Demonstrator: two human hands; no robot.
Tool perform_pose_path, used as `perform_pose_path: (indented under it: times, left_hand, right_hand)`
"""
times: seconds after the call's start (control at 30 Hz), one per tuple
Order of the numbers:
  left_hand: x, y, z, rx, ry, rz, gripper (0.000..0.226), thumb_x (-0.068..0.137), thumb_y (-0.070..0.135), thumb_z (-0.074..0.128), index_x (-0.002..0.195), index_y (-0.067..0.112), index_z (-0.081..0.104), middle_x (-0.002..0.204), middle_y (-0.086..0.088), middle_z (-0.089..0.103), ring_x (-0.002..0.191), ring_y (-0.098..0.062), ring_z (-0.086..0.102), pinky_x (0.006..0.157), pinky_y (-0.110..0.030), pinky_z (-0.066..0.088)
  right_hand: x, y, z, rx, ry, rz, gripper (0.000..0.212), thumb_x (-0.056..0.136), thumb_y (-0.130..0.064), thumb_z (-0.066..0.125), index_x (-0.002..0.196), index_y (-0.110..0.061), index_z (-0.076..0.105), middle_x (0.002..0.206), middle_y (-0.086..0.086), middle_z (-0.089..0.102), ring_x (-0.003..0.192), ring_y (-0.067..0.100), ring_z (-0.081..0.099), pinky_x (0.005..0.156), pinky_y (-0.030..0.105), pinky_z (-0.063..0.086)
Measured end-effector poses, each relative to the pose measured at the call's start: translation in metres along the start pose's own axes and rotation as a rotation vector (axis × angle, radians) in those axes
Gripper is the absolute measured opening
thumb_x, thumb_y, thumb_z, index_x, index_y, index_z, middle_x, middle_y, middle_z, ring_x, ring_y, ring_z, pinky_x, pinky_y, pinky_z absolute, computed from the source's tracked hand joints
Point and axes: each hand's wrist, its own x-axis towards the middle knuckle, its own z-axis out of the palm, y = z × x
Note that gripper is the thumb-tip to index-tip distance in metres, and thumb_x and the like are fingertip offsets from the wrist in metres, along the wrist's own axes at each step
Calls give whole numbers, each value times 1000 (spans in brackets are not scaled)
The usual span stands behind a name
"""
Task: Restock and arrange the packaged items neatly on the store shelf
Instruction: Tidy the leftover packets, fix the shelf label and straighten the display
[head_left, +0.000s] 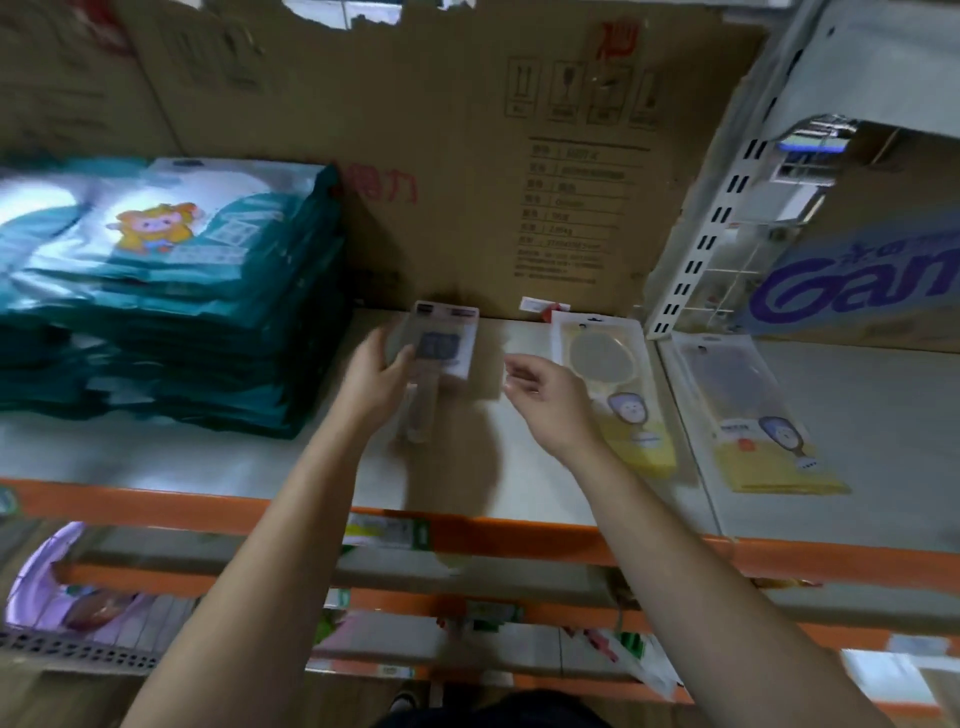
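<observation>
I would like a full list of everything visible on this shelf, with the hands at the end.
teal packages: one stack, teal, shelf left.
clear pack: one, transparent, shelf middle.
yellow packs: two, yellow, flat on shelf right.
cardboard box: one, brown, behind the shelf.
shelf: one, white with orange edge, in front.
left hand: one, grips the clear pack.
right hand: one, holds nothing, beside the pack.
</observation>
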Motion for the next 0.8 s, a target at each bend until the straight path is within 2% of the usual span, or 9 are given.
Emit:
perform_pose_path:
  times: [0.07, 0.1, 0.27, 0.4, 0.5, 0.6, 0.67, 0.7, 0.8]
  left_hand:
    - [7, -10, -9, -116, -86, -89, 42, 99, 32, 49, 138, 17, 45, 126, 1, 57, 93, -4, 52, 66, -11, 35]
    - [10, -15, -12, -124, -139, -69, 35, 100, 34, 48, 132, 22, 50, 118, 4, 61, 88, -2, 53, 65, -14, 36]
    - [27, -24, -15, -158, -367, 35, 32, 103, 27, 40, 132, 23, 53, 127, 2, 57, 106, -10, 53, 80, -19, 39]
    - [33, -28, -7, -166, -416, 58, 39, 102, 34, 39, 140, 29, 45, 137, 4, 53, 122, -16, 50, 104, -35, 37]
    - [33, -29, 0, -228, -433, 55, 37, 102, 29, 41, 139, 27, 48, 135, 5, 55, 126, -18, 49, 106, -35, 35]
    - [32, -24, 10, -398, -489, 53, 37, 102, 16, 42, 139, 17, 46, 139, -5, 52, 130, -23, 47, 113, -43, 32]
    - [29, -20, 16, -410, -509, 70, 39, 101, 17, 44, 141, 13, 45, 137, -4, 53, 129, -19, 49, 112, -37, 35]
    - [28, -19, 19, -415, -507, 77, 40, 101, 17, 45, 141, 12, 45, 135, -1, 54, 126, -15, 50, 108, -27, 38]
    - [23, -14, 25, -429, -462, 80, 41, 100, 14, 47, 140, 10, 42, 122, 9, 52, 101, 11, 55, 77, 3, 40]
  right_hand:
    - [8, -4, 20, -10, -19, 34, 43, 91, -14, 65, 133, -14, 57, 129, 3, 62, 112, 6, 58, 86, 7, 42]
    - [12, -6, 29, -9, -15, 58, 45, 91, -15, 65, 135, -14, 55, 132, 3, 61, 116, 8, 57, 86, 8, 40]
    - [14, -12, 64, -25, 61, 91, 41, 95, -18, 58, 135, -21, 55, 131, -3, 61, 112, 2, 52, 87, 16, 39]
    - [13, -17, 74, -47, 159, 93, 35, 95, -15, 57, 130, -18, 60, 125, -2, 66, 111, 7, 58, 90, 22, 43]
    - [12, -17, 73, -81, 264, 93, 31, 94, -10, 58, 123, -15, 66, 119, 1, 69, 110, 14, 62, 90, 25, 46]
    - [10, -15, 64, -102, 292, 103, 31, 94, -10, 58, 124, -14, 65, 120, 1, 68, 107, 6, 58, 91, 23, 44]
    - [11, -13, 55, -100, 312, 106, 31, 93, -10, 59, 123, -14, 66, 119, -1, 69, 106, 5, 58, 90, 22, 44]
    - [12, -12, 52, -96, 313, 109, 31, 93, -10, 59, 123, -15, 66, 118, -2, 69, 107, 7, 59, 91, 23, 45]
    - [13, -12, 48, -82, 286, 129, 32, 94, -9, 58, 125, -16, 65, 120, -3, 68, 112, 11, 60, 96, 27, 46]
